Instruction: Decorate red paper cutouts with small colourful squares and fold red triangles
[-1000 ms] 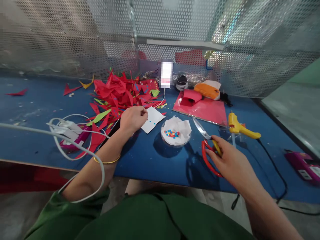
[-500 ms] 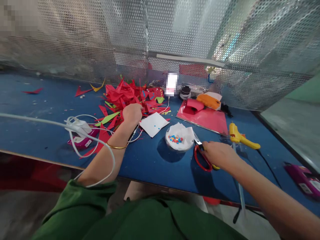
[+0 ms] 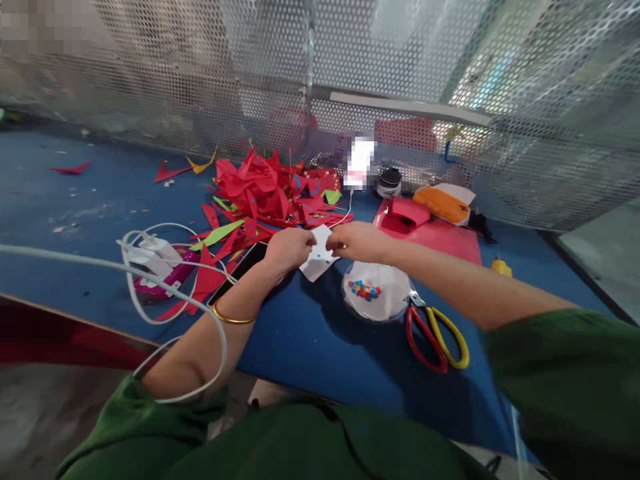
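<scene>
A white paper square (image 3: 316, 265) with a few small blue bits lies on the blue table, between my two hands. My left hand (image 3: 290, 250) is at its left edge with curled fingers; what they hold, if anything, is too small to make out. Over the paper's right side, my right hand (image 3: 357, 241) has its fingertips pressed together, their content unclear. Just below my right hand stands a round dish (image 3: 390, 293) lined with white, holding small red, blue and orange pieces. Scissors (image 3: 434, 337) with one red and one yellow handle lie beside the dish, untouched.
Red paper scraps (image 3: 255, 187) are heaped behind my left hand. White cables and plugs (image 3: 155, 257) sit on a purple device at the left. A dark phone-like slab (image 3: 240, 272) lies under my left forearm. Behind stand a lit phone (image 3: 360, 162) and a mesh screen (image 3: 260, 67).
My right hand has let go of the scissors and moved up and left to the white paper. My left hand has shifted slightly right and down, away from the red heap.
</scene>
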A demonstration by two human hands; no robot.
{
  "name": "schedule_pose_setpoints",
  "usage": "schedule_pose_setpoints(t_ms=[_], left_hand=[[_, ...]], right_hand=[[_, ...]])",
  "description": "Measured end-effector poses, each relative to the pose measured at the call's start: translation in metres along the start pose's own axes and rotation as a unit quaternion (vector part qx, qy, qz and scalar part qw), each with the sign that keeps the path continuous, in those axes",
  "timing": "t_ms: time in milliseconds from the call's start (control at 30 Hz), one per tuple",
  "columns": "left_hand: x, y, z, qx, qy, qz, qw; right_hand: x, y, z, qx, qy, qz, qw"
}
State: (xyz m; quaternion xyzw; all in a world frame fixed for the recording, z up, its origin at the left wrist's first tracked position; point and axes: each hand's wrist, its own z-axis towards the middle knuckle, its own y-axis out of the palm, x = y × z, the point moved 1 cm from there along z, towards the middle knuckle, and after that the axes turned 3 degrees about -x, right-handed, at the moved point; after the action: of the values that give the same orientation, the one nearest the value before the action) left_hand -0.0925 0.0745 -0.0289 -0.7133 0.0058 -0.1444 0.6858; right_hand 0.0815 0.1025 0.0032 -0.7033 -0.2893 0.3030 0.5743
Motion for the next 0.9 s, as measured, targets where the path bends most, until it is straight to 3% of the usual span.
schedule_pose_setpoints(t_ms=[100,233,433,900], left_hand=[[-0.003,0.007,0.002,-0.023,0.010,0.008,1.000],[-0.005,0.012,0.003,-0.037,0.018,0.018,0.999],[-0.003,0.011,0.001,-0.042,0.018,0.025,0.999],[0.000,0.004,0.000,-0.054,0.001,0.019,0.998]], right_hand=[[0.002,0.007,0.025,-0.027,-0.014,-0.011,0.999],[0.001,0.017,0.038,-0.050,-0.028,-0.028,0.998],[-0.005,0.029,0.038,-0.058,-0.029,-0.065,0.996],[0.001,0.022,0.047,-0.100,-0.056,-0.041,0.993]])
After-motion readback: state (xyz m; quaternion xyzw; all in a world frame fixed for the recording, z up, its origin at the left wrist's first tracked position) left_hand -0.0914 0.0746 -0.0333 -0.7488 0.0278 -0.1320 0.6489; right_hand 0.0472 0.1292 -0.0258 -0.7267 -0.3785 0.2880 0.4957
